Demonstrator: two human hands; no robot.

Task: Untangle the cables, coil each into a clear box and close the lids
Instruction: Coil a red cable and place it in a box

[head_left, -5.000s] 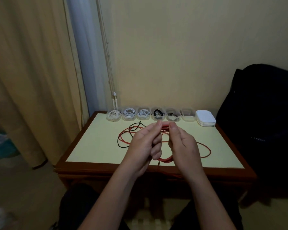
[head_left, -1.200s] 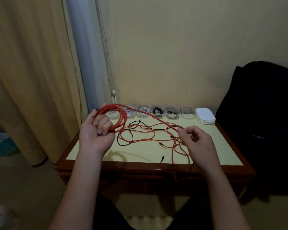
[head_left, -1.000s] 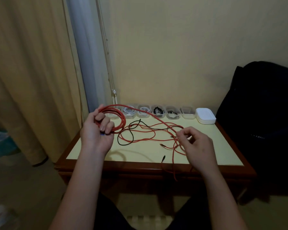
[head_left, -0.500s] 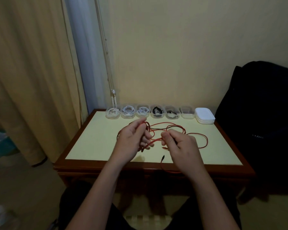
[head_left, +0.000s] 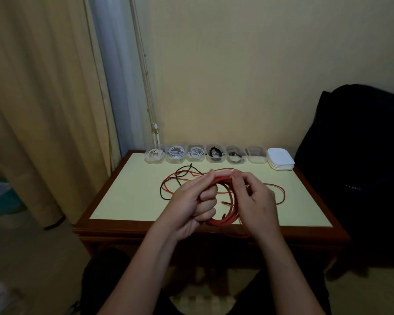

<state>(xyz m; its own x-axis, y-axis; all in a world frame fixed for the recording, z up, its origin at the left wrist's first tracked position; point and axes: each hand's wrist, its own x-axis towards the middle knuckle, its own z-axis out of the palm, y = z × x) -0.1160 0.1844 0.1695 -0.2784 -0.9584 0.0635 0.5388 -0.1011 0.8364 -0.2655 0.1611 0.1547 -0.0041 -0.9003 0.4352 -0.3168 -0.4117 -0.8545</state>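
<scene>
A red cable [head_left: 225, 220] hangs as a coil of several loops over the table's near middle. My left hand [head_left: 196, 201] grips the coil with its fingers curled round the loops. My right hand [head_left: 255, 201] pinches the top of the coil beside it. Loose red strands [head_left: 280, 192] trail over the table to the right and behind. A thin black cable [head_left: 166, 192] lies tangled with the red one at the left. Along the table's back edge stands a row of clear boxes [head_left: 217, 153], most with coiled cables inside, and the rightmost box [head_left: 256, 154] looks empty.
A stack of white lids [head_left: 281, 159] sits at the back right next to the boxes. The table [head_left: 127, 192] has a pale top and a dark wooden rim. A curtain [head_left: 43, 110] hangs at the left and a black bag [head_left: 359, 167] stands at the right.
My hands, spread apart a second ago with the coil in the left, have come together over the table's middle. The coil now hangs between them with more loops in it.
</scene>
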